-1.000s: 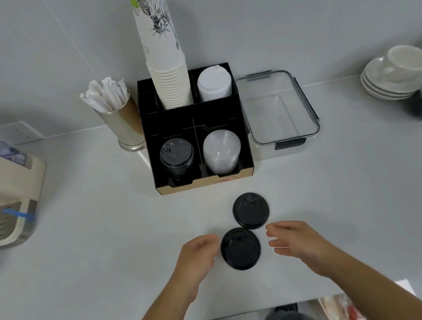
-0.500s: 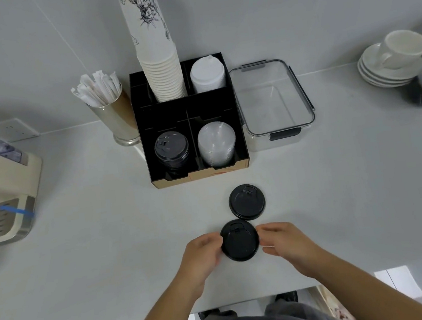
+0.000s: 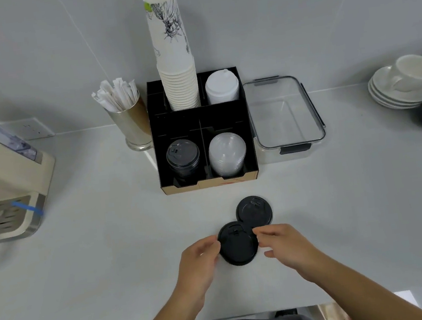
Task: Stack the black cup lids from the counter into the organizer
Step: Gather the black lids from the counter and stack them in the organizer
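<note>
A: Where are we standing on the lids?

B: I'm seeing two black lids on the counter [image 3: 111, 265], none of them in transit yet. Near lid [image 3: 237, 243] is sitting between both hands; far lid [image 3: 254, 211] is lying at its 1 o'clock, rims overlapping or touching, can't tell which.

A: Hands?

B: Left hand [image 3: 199, 261] and right hand [image 3: 285, 246] are pinching the near lid's rim from 9 and 3 o'clock, fingers narrow. Can't tell if it's lifting.

A: Organizer?

B: Organizer [image 3: 201, 121] is sitting at 12 o'clock, already holding a black lid stack [image 3: 183, 156] front-left, clear lids [image 3: 227, 152] beside it. I'm judging both loose lids are remaining.
</note>
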`<action>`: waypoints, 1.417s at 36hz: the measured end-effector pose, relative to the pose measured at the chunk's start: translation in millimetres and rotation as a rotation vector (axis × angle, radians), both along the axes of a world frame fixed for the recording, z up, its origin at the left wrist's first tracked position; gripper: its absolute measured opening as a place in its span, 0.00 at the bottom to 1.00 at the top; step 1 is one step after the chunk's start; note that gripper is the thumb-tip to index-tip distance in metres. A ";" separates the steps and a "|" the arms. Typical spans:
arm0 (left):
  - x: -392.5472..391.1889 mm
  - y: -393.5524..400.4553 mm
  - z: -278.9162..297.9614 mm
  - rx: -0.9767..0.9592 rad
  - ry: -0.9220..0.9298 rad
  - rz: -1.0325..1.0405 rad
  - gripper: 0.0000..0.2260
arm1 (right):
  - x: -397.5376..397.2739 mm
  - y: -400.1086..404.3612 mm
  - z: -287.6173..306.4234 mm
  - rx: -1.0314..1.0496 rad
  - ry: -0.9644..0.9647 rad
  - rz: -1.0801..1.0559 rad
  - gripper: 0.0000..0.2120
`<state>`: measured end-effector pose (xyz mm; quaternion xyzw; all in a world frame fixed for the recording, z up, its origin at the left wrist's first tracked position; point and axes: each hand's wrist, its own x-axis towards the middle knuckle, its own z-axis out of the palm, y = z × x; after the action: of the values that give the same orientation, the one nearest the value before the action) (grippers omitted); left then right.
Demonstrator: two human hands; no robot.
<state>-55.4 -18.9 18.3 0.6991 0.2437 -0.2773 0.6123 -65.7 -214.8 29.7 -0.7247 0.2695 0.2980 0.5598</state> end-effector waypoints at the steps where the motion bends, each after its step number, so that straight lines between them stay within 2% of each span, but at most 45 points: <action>1: 1.6 1.5 2.2 -0.006 -0.002 0.019 0.11 | 3.0 1.3 2.7 -0.024 -0.013 0.018 0.15; 5: 7.5 5.0 8.4 -0.017 -0.027 0.071 0.07 | 14.7 6.7 13.8 -0.106 -0.076 0.079 0.11; 8: 13.6 6.4 13.3 -0.018 -0.052 0.096 0.09 | 23.4 14.3 23.2 -0.131 -0.131 0.081 0.13; 12: 21.5 9.0 20.6 -0.039 -0.064 0.124 0.09 | 36.6 21.7 35.8 -0.143 -0.199 0.118 0.09; 18: 36.2 13.1 33.4 -0.087 -0.098 0.206 0.09 | 59.7 30.6 51.2 -0.195 -0.283 0.184 0.12; 27: 60.4 14.1 57.2 -0.134 -0.150 0.292 0.09 | 98.0 46.1 71.2 -0.321 -0.418 0.325 0.19; 33: 76.4 14.3 70.1 -0.222 -0.166 0.347 0.13 | 124.4 52.9 76.2 -0.388 -0.508 0.419 0.25; 40: 101.8 19.1 70.2 -0.224 -0.165 0.331 0.16 | 159.8 63.5 70.7 -0.393 -0.513 0.480 0.39; 51: 132.4 20.0 61.7 -0.233 -0.186 0.416 0.19 | 204.4 79.4 55.6 -0.499 -0.604 0.617 0.43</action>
<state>77.0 1.1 80.0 0.5811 0.2914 -0.1062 0.7524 138.8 -135.4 85.2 -0.9365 -0.0686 0.1527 0.3080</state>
